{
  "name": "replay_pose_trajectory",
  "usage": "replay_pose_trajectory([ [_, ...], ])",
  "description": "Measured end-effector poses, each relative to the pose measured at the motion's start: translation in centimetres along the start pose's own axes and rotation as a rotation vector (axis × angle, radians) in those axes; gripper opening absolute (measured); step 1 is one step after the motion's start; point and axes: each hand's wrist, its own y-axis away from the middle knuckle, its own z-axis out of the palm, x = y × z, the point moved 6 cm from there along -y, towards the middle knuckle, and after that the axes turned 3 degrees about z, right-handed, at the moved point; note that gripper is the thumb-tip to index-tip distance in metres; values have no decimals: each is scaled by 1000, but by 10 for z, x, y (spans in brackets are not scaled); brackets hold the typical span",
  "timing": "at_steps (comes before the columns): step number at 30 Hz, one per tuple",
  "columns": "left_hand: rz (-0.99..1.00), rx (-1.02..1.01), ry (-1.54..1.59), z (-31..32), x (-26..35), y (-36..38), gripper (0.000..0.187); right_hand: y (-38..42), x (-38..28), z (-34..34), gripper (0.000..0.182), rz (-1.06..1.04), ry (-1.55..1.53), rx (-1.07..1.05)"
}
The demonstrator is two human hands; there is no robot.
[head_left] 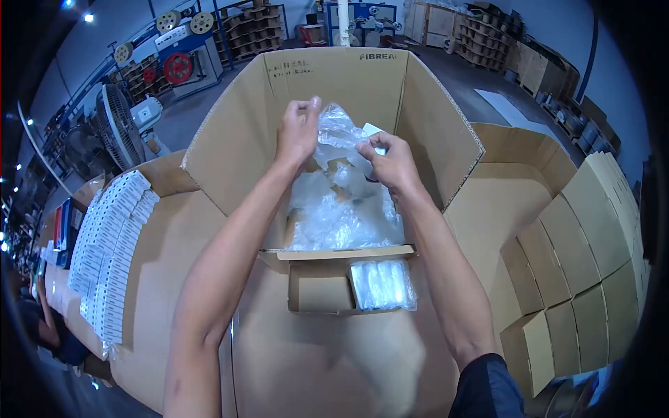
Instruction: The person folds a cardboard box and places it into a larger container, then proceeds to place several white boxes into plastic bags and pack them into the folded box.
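A clear plastic bag (337, 132) stretches between my two hands above the big open carton (334, 87). My left hand (298, 134) is closed at the bag's upper left edge. Thumb and fingers of my right hand (392, 164) pinch its right side, and a small white piece (373, 130) shows just behind them. Below, a heap of crumpled clear plastic bags (341, 216) lies inside the carton. In front of the carton stands a small open cardboard box (317, 289), its right half taken up by a plastic-wrapped white pack (383, 284).
Stacked white labelled boxes (111, 244) stand at the left of the cardboard-covered table (306, 369). Several brown cartons (578, 272) are stacked at the right. A floor fan (118, 125) and machinery (185, 56) are behind at left. Another person's arm (47, 313) shows at far left.
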Motion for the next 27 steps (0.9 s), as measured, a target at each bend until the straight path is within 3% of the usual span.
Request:
replay_pose_trajectory([
  [2,-158,-48,222,-3,12,19,64,23,-12,-5,20,29,-123,3],
  [4,-216,-140,362,-4,30,56,74,39,-17,-13,20,-142,-54,75],
  [7,31,-96,298,-10,65,113,45,92,-44,-22,18,-331,36,114],
  [9,54,80,404,-30,86,149,33,140,-58,-25,16,-470,127,151],
  [13,115,319,443,-67,107,230,22,235,-49,-22,16,-257,27,4],
  [17,143,287,387,-98,112,316,17,313,-4,-8,25,22,-369,-222],
  [22,78,302,388,-118,109,404,39,382,28,10,20,115,-542,-240],
  [25,-31,291,423,-140,80,438,47,404,49,4,17,153,-307,-182],
  [26,-76,326,449,-147,74,449,63,410,47,0,15,97,-132,-159],
  [27,24,347,330,-155,83,455,67,415,38,-1,12,56,-183,-123],
])
